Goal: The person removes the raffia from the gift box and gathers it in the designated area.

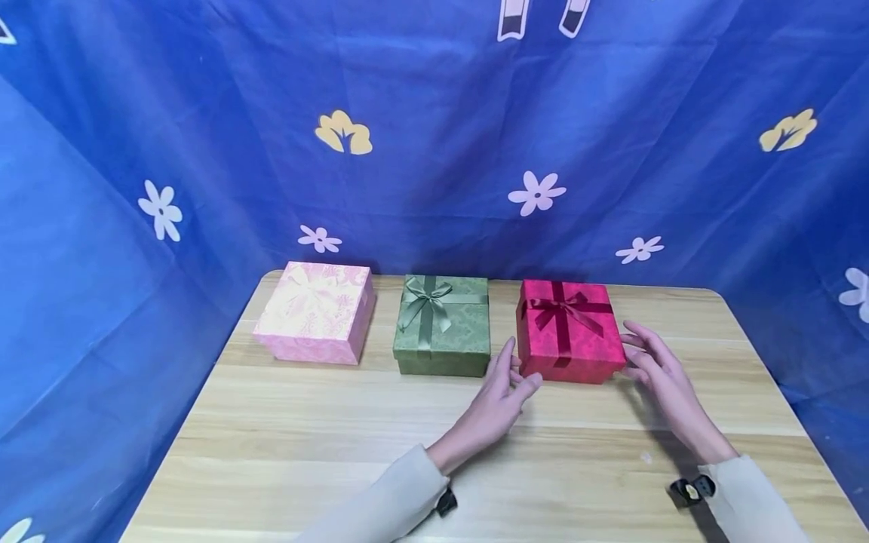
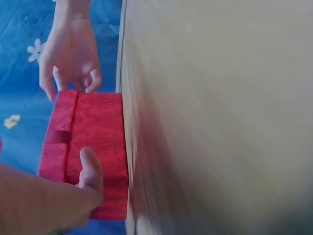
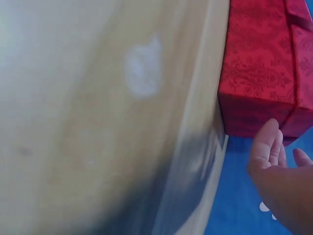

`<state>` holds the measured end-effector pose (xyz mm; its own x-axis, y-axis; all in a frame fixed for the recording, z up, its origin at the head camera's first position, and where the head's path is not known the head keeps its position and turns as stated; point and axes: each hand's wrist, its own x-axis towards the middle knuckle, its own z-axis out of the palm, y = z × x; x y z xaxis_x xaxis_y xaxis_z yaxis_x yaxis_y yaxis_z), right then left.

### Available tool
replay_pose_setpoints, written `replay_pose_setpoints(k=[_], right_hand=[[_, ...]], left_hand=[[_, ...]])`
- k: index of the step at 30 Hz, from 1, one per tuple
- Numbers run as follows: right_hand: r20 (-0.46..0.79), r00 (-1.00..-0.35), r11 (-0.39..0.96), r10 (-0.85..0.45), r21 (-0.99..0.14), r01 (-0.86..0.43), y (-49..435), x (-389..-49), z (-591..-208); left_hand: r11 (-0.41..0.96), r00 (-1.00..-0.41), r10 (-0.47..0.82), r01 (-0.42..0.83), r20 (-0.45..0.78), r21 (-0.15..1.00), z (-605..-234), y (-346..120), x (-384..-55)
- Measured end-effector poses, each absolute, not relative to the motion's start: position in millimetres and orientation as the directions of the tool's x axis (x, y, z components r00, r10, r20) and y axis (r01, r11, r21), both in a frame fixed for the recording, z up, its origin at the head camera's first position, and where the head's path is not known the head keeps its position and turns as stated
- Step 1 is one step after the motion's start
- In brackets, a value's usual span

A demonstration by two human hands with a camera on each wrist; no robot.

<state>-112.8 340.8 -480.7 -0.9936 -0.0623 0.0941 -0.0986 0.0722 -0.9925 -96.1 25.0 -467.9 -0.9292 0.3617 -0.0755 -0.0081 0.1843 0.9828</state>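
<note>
A red gift box (image 1: pixel 589 348) with a dark red ribbon and bow stands on the wooden table, its lid on. At its left front corner is my left hand (image 1: pixel 490 406), fingers extended and thumb held apart; whether it touches the box is unclear. My right hand (image 1: pixel 667 381) is beside the right face, fingers slightly bent. In the right wrist view, that hand (image 3: pixel 281 178) appears close to the box's patterned side (image 3: pixel 257 73), contact uncertain. The left wrist view has the left thumb (image 2: pixel 91 169) in front of the red box (image 2: pixel 100 122), with the other hand beyond it.
A green gift box (image 1: pixel 444 332) with a green bow sits left of the red one, near my left fingers. Farther left is a pink gift box (image 1: pixel 315 309). Blue patterned cloth (image 1: pixel 434 188) hangs behind and at both sides of the table (image 1: pixel 305 452).
</note>
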Motion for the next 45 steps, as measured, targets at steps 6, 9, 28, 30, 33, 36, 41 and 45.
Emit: replay_pose_setpoints(k=[6,9,28,30,33,36,41,45], right_hand=[[0.023,-0.997,-0.051,-0.075,-0.999,-0.019,333,-131,-479],[-0.001,-0.996,-0.099,-0.089,-0.995,0.01,330,-137,-479],[-0.111,-0.968,-0.277,-0.226,-0.945,0.173,342,-155,-482],[-0.103,-0.963,-0.312,-0.248,-0.933,0.18,345,-156,-482],[-0.101,-0.96,-0.343,-0.262,-0.92,0.191,349,-156,-484],[-0.122,-0.959,-0.353,-0.257,-0.912,0.21,350,-157,-484],[-0.148,-0.965,-0.354,-0.216,-0.909,0.219,347,-160,-481],[-0.146,-0.972,-0.344,-0.182,-0.917,0.202,344,-161,-477]], left_hand=[[0.207,-0.98,0.176,-0.053,-0.091,0.977,-471,51,-120],[0.191,-0.992,0.103,-0.052,-0.072,0.98,-474,59,-130],[-0.022,-0.999,0.021,-0.044,-0.043,0.999,-478,77,-165],[-0.056,-0.998,0.023,-0.052,-0.05,0.997,-479,79,-167],[-0.11,-0.997,0.033,-0.075,-0.071,0.991,-479,80,-167],[-0.136,-0.996,0.04,-0.082,-0.078,0.987,-479,81,-168],[-0.116,-0.998,0.022,-0.055,-0.053,0.992,-476,80,-172],[-0.089,-0.999,0.003,-0.037,-0.037,0.995,-472,79,-173]])
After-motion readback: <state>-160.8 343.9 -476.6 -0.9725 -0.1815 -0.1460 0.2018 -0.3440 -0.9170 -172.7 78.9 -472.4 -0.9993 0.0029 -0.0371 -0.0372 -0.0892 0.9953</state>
